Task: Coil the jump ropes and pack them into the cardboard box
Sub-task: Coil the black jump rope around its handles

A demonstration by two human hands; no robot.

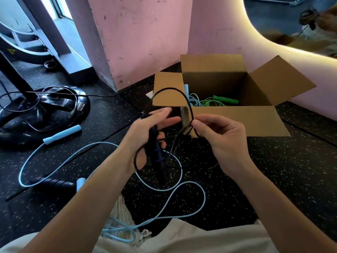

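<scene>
The left hand (145, 136) held the black rope's handle (156, 157), fingers straight; the right hand (217, 136) pinched its cord (182, 95) before the cardboard box (237, 119).

Cardboard box (237, 121) — plain brown corrugated board, matt, unprinted. Black cord (184, 99) looks thin, smooth and dull; the black handle (157, 154) is ribbed and matt. Light-blue rope (102, 145) appears to be smooth plastic with a slight sheen; its blue handle (62, 134) looks soft and matt. Floor (273, 170) — black speckled rubber, matt. Pink wall (142, 33) is painted, scuffed. Black base (43, 114) is glossy.
</scene>
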